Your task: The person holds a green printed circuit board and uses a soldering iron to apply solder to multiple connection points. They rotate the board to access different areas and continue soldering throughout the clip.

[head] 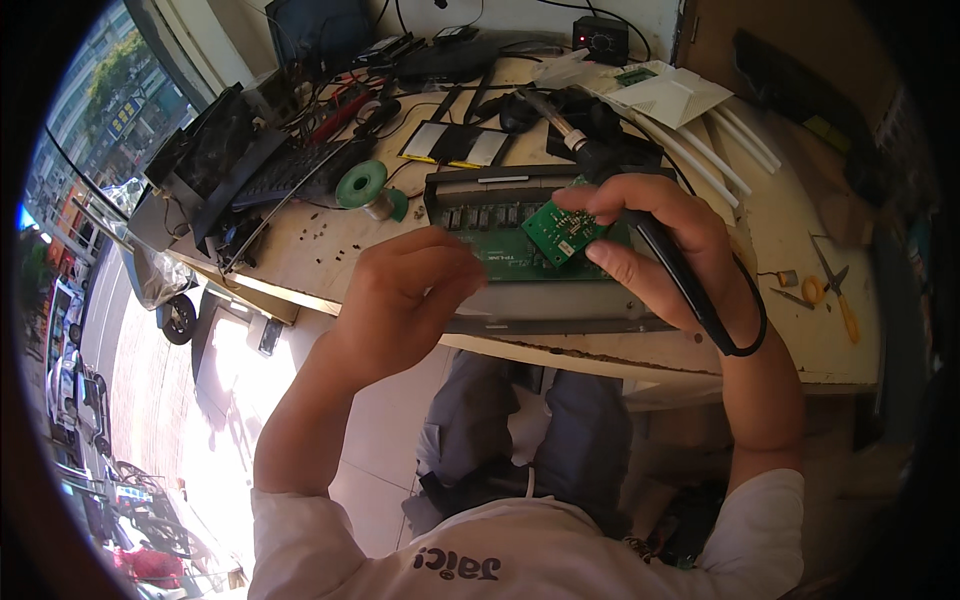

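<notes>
My right hand [701,232] holds a soldering iron [679,277] by its black handle, with the metal tip pointing up and away over the table. Between the thumb and fingers of that hand is also a small green circuit board [555,238], tilted, with its solder side facing up. My left hand [397,300] is left of the small board, fingers curled together and slightly blurred; whether anything thin is between them is hidden. Below both hands lies a dark device housing [540,328], open, with a larger green circuit board [510,266] inside it.
A solder spool [362,186] stands left of the housing, near small loose dark bits. Behind are battery packs [454,144], tangled cables and a soldering station [600,40]. A white router [675,97] with antennas lies back right, scissors [836,281] at right. The table's front edge is near my lap.
</notes>
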Tool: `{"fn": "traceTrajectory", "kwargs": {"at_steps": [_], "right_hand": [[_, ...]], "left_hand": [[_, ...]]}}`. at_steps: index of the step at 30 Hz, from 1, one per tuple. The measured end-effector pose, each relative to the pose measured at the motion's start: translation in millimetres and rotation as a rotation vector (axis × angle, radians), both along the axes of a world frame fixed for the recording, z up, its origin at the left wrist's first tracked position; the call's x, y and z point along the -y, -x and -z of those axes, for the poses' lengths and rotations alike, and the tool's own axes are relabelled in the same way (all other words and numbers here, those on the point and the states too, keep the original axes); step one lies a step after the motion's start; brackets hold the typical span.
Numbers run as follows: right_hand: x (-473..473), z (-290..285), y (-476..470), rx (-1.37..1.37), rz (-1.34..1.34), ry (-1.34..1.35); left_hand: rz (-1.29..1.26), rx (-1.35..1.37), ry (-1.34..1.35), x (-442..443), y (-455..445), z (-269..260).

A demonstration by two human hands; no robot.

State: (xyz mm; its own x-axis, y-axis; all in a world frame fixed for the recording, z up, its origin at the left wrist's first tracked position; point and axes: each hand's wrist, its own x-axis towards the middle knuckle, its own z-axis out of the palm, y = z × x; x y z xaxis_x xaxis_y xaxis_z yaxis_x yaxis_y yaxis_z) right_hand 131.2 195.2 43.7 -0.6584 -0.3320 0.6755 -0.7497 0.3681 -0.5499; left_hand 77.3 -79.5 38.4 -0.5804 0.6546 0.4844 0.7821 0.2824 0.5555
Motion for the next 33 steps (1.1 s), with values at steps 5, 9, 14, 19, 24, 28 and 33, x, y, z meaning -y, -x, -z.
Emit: {"fn": "traceTrajectory", "kwargs": {"at_steps": [5, 9, 14, 19, 24, 28, 33], "right_hand": [[12.0, 5.8, -7.5, 0.065, -0.099, 0.010], [11.4, 1.5, -6.8, 0.067, -0.095, 0.019], [16.1, 4.8, -9.7, 0.104, -0.072, 0.070], [17.5, 2.6, -7.4, 0.046, -0.043, 0.002], [-13.4, 0.6, -15.1, 0.359, -0.093, 0.301], [-41.0, 19.5, -17.6, 0.536, -0.262, 0.615], [-42.5, 26.6, -20.1, 0.599, -0.333, 0.681]], "left_hand": [[0.123, -0.107, -0.112, -4.9, -23.0, 2.3], [0.057, -0.131, -0.116, -7.7, -30.9, 4.8], [0.001, -0.071, -0.267, -23.7, -33.3, 15.6], [-0.051, -0.098, -0.290, -34.9, -39.3, 18.1], [-0.265, -0.190, -0.342, -20.9, -40.1, 18.0], [-0.339, -0.220, -0.400, -13.0, -36.4, 28.9], [-0.385, -0.273, -0.351, -12.5, -41.9, 33.1]]}}
